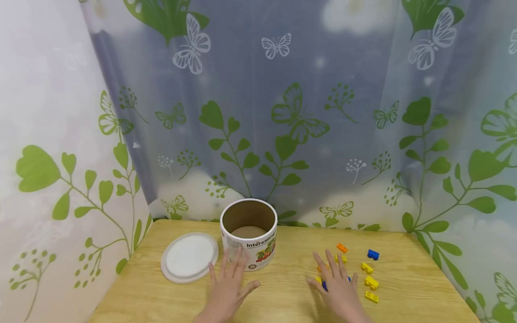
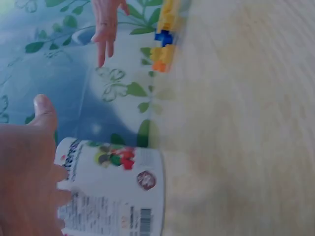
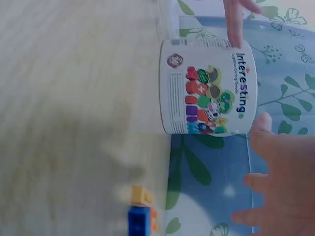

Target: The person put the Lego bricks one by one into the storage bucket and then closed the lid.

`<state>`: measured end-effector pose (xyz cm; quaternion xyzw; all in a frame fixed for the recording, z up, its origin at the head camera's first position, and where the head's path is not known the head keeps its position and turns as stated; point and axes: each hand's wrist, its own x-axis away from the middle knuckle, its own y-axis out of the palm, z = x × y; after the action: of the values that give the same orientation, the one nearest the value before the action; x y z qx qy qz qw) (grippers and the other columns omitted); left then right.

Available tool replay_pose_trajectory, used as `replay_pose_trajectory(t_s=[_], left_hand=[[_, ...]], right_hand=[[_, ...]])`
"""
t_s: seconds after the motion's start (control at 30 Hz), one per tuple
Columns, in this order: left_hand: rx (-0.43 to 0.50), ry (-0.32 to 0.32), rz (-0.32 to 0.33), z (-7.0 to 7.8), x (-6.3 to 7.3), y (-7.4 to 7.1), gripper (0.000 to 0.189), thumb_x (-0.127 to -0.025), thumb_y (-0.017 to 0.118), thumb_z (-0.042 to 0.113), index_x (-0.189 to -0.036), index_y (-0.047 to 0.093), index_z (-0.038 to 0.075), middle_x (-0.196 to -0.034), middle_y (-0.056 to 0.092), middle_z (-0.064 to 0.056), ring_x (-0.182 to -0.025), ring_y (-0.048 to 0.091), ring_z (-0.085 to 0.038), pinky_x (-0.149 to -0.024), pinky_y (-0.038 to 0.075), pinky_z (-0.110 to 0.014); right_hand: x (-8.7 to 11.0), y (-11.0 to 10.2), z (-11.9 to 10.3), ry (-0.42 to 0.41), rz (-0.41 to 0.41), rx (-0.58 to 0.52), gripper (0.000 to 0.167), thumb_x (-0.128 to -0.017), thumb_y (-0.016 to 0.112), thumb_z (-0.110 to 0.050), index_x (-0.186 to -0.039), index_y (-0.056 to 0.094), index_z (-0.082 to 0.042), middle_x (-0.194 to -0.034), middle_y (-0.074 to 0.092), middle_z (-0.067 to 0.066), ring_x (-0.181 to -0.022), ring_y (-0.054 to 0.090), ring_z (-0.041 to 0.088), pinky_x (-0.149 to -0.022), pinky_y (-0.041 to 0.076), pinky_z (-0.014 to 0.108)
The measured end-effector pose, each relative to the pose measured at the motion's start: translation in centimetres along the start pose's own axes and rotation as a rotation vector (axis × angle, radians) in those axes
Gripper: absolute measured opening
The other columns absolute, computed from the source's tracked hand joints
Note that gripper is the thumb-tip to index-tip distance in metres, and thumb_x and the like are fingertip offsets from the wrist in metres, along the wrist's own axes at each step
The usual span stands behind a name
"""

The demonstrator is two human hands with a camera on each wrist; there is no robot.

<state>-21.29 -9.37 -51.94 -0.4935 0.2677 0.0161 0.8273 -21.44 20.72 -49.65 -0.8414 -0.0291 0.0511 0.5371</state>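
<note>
My left hand (image 1: 227, 287) has its fingers spread, in front of a white cardboard canister (image 1: 260, 258) printed "Interesting". The canister stands upright with its top uncovered and a bare bottom showing inside. To its left, a round white lid (image 1: 190, 256) lies flat. My right hand (image 1: 338, 287), fingers also spread, is over the left part of a scatter of small toy bricks and partly hides some. Among them are a blue brick (image 1: 373, 255), a yellow brick (image 1: 371, 282) and an orange brick (image 1: 342, 247). Neither hand holds anything.
The wooden table (image 1: 291, 287) reaches back to a curtain (image 1: 250, 112) with green leaves and butterflies, close behind the canister. A similar patterned sheet (image 1: 60, 233) borders the left side. More yellow bricks (image 1: 371, 297) lie at the right.
</note>
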Motion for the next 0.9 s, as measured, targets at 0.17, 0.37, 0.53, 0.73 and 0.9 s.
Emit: replay_pose_trajectory(t_s=[0.17, 0.37, 0.53, 0.73, 0.9], left_hand=[[0.118, 0.027, 0.07, -0.9, -1.5, -1.9, 0.058, -0.099, 0.061, 0.043, -0.143, 0.057, 0.007, -0.148, 0.054, -0.017, -0.14, 0.043, -0.046, -0.105, 0.026, -0.079], [0.153, 0.047, 0.208, -2.6, -3.6, -3.7, 0.036, -0.099, 0.065, 0.026, -0.13, 0.067, 0.006, -0.134, 0.065, -0.015, -0.127, 0.058, -0.04, -0.104, 0.045, -0.061], [0.155, 0.027, 0.225, -4.3, -5.4, -4.6, 0.039, -0.102, 0.062, 0.027, -0.135, 0.064, 0.007, -0.138, 0.063, -0.014, -0.13, 0.056, -0.039, -0.106, 0.044, -0.059], [0.171, 0.028, 0.189, -6.3, -7.8, -5.3, 0.051, -0.104, 0.059, 0.031, -0.146, 0.053, 0.004, -0.149, 0.053, -0.015, -0.14, 0.045, -0.04, -0.113, 0.036, -0.06], [0.138, 0.022, 0.114, -7.8, -9.3, -5.1, 0.062, -0.104, 0.058, 0.036, -0.153, 0.043, 0.001, -0.158, 0.041, -0.016, -0.148, 0.033, -0.04, -0.118, 0.027, -0.061]], right_hand=[[-1.2, -1.8, -0.3, -0.075, 0.122, 0.007, 0.066, -0.1, 0.058, -0.048, -0.155, 0.043, -0.015, -0.156, 0.04, 0.025, -0.144, 0.029, 0.053, -0.101, 0.027, 0.083], [-3.4, -3.1, -1.4, -0.194, 0.283, 0.01, 0.057, -0.101, 0.063, -0.04, -0.148, 0.053, -0.011, -0.147, 0.052, 0.023, -0.137, 0.044, 0.049, -0.101, 0.043, 0.069], [-5.8, -3.4, -3.2, -0.264, 0.338, -0.001, 0.056, -0.1, 0.063, -0.04, -0.147, 0.055, -0.009, -0.147, 0.053, 0.021, -0.136, 0.046, 0.046, -0.106, 0.041, 0.065], [-8.7, -2.8, -5.3, -0.332, 0.343, -0.017, 0.055, -0.1, 0.063, -0.038, -0.146, 0.055, -0.01, -0.149, 0.052, 0.018, -0.137, 0.047, 0.043, -0.107, 0.041, 0.063], [-10.7, -1.7, -6.6, -0.34, 0.255, -0.024, 0.057, -0.101, 0.062, -0.037, -0.148, 0.052, -0.008, -0.152, 0.049, 0.017, -0.141, 0.042, 0.044, -0.111, 0.036, 0.063]])
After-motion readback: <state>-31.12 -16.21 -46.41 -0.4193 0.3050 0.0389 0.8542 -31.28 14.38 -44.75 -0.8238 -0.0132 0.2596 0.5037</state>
